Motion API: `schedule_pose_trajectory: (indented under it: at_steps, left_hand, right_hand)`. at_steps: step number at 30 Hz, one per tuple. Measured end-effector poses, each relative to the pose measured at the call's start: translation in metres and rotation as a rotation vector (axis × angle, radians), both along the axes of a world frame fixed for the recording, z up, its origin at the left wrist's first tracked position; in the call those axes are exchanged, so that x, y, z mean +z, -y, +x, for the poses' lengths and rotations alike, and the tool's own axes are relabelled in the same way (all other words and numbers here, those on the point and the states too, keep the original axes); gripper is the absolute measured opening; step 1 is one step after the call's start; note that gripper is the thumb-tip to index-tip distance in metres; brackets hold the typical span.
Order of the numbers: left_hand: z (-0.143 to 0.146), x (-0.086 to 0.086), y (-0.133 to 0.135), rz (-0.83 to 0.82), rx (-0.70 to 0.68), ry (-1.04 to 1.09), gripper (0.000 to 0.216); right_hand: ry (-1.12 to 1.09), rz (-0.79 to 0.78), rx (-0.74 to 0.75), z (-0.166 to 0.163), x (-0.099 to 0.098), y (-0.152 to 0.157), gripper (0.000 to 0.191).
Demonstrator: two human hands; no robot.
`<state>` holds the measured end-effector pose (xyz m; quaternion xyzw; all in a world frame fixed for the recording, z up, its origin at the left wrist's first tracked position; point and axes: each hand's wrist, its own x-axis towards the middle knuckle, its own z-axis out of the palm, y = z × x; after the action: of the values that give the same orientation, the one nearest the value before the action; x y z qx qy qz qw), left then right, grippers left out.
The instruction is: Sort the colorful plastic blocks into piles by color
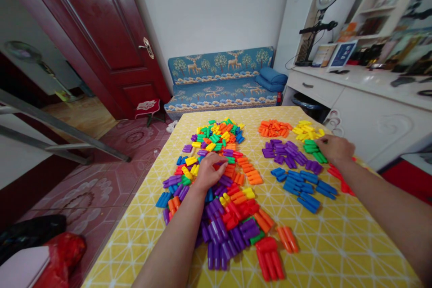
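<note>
My left hand (pixel 211 172) reaches into a long mixed heap of coloured plastic tube pieces (pixel 219 229), fingers curled with thumb and forefinger close together. Purple, red and green pieces lie right beside its fingertips; whatever it grips is hidden. At the right, my right hand (pixel 337 149) has its fingers pinched together at a small group of green pieces (pixel 312 147). Its fingertips meet the edge of that group, and I cannot see what is between them. Red pieces (pixel 340 179) lie partly under my right wrist.
Single-colour groups sit on the yellow tablecloth (pixel 317 252): orange pieces (pixel 274 128), yellow pieces (pixel 308 130), purple pieces (pixel 286 153) and blue pieces (pixel 300 186). Beyond the table are a blue sofa (pixel 219 92) and, to the right, a white dresser (pixel 378 112).
</note>
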<state>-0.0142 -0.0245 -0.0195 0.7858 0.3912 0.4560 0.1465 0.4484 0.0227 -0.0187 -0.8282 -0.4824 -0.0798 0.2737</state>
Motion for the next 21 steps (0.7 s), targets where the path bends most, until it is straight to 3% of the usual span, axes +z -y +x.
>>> schedule_pose_trajectory:
  at_steps: [5, 10, 13, 16, 21]
  left_hand:
    - [0.001, 0.0, 0.0, -0.006, 0.026, -0.007, 0.012]
    - [-0.001, -0.002, -0.003, -0.024, 0.147, 0.002, 0.021]
    - [-0.003, -0.002, -0.003, -0.027, 0.22, 0.067, 0.029]
    - [-0.004, 0.0, -0.004, 0.004, 0.244, 0.092, 0.028]
    - [-0.002, -0.001, -0.005, -0.026, 0.238, 0.146, 0.026]
  right_hand:
    - [-0.014, 0.092, 0.062, -0.031, 0.008, 0.005, 0.022]
    - [-0.28, 0.389, 0.509, -0.121, 0.018, 0.03, 0.021]
    - [-0.509, 0.343, 0.709, -0.184, 0.015, 0.055, 0.021]
    - [-0.534, 0.242, 0.866, -0.231, 0.003, 0.072, 0.017]
    - [-0.427, 0.22, 0.973, -0.263, -0.022, 0.076, 0.016]
